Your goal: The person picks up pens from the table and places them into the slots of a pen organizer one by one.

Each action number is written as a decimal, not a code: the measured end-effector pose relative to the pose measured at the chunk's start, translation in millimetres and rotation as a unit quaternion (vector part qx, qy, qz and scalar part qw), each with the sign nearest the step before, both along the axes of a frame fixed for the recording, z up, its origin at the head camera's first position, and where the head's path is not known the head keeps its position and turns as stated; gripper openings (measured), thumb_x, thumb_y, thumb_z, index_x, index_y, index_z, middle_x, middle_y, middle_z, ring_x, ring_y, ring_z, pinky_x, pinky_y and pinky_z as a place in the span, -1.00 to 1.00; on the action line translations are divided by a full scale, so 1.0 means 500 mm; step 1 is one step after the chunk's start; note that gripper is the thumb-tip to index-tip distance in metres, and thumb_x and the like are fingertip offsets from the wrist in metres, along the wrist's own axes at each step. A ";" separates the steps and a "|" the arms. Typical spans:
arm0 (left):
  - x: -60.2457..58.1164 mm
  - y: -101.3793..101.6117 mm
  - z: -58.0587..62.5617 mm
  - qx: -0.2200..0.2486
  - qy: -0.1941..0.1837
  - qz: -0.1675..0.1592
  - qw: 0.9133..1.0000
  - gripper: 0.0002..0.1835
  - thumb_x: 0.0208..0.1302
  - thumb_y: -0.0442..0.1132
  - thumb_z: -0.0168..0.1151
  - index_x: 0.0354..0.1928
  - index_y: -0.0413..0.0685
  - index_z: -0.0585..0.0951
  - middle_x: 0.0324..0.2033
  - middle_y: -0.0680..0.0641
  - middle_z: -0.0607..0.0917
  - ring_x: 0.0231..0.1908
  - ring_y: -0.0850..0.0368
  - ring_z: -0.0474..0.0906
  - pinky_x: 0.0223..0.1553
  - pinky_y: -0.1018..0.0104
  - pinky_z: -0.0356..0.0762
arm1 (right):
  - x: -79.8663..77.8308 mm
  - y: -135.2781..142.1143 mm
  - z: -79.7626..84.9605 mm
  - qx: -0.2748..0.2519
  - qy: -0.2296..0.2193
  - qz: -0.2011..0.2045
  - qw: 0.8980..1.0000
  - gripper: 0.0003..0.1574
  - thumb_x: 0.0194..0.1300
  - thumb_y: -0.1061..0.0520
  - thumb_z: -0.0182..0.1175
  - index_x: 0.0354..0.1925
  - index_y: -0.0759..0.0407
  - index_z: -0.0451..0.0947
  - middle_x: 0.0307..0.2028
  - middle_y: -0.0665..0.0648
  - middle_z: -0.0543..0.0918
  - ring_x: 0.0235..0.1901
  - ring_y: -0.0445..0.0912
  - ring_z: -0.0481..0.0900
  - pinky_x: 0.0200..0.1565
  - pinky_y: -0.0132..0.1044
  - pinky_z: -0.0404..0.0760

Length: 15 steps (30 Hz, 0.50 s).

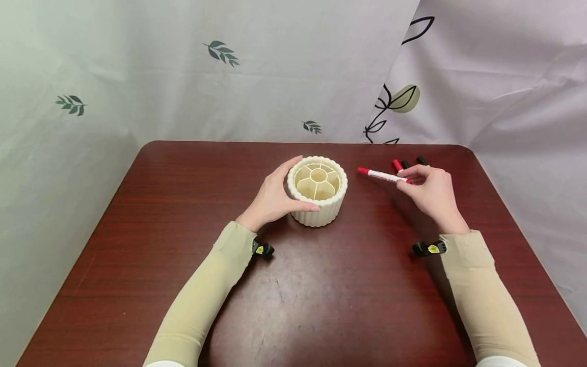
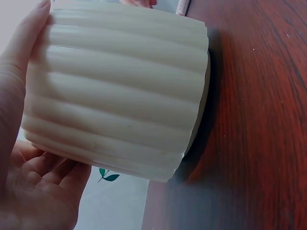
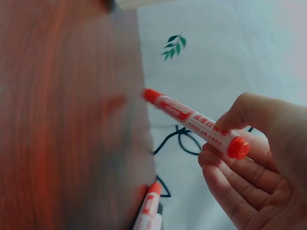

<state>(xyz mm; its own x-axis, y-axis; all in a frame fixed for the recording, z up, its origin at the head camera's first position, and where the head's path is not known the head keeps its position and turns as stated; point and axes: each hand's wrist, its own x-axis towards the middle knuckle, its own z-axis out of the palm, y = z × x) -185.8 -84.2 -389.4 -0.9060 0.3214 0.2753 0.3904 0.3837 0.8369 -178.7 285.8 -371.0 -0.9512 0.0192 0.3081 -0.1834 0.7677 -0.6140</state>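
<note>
A cream, ribbed round pen holder (image 1: 317, 216) with several inner compartments is near the middle of the table, and no pens show inside it. My left hand (image 1: 271, 196) grips its left side, thumb across the front and fingers round the back. To the right of the holder, my right hand (image 1: 433, 192) pinches a white marker (image 1: 384, 176) with red ends between thumb and fingers. This marker (image 3: 189, 117) is held above the table, its red cap pointing toward the holder. In the left wrist view the ribbed wall of the holder (image 2: 115, 91) fills much of the picture.
Behind the right hand lie more markers, one with a red cap (image 1: 397, 164) and two with dark caps, partly hidden by the fingers. The dark red wooden table (image 1: 137, 244) meets a pale curtain (image 1: 275, 92) with leaf prints at its back edge.
</note>
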 end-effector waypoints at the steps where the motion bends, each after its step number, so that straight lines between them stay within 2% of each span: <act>1: 0.000 0.000 0.001 0.000 -0.001 0.000 1.000 0.26 -0.31 0.15 0.77 0.53 0.14 0.30 0.35 0.19 0.44 0.29 0.28 0.35 0.29 0.22 0.34 | 0.001 -0.003 0.004 -0.007 0.004 -0.002 1.000 -0.82 0.24 0.15 0.39 -0.19 0.18 0.78 -0.43 0.13 0.74 -0.51 -0.32 0.56 -0.41 -0.53 0.46; 12: 0.000 0.000 -0.002 0.005 -0.001 -0.002 1.000 0.26 -0.31 0.13 0.77 0.53 0.14 0.29 0.34 0.19 0.44 0.29 0.26 0.36 0.29 0.18 0.36 | 0.019 -0.031 0.052 -0.077 0.022 -0.004 0.997 -0.85 0.25 0.08 0.40 -0.22 0.09 0.79 -0.44 0.01 0.73 -0.55 -0.19 0.59 -0.53 -0.46 0.48; 15: 0.000 0.000 -0.003 0.005 -0.001 -0.001 1.000 0.26 -0.30 0.14 0.76 0.53 0.17 0.29 0.34 0.20 0.44 0.28 0.28 0.36 0.28 0.20 0.36 | 0.021 -0.038 0.067 -0.100 0.035 0.005 0.994 -0.86 0.24 0.11 0.42 -0.22 0.12 0.79 -0.44 0.00 0.73 -0.54 -0.20 0.61 -0.47 -0.50 0.52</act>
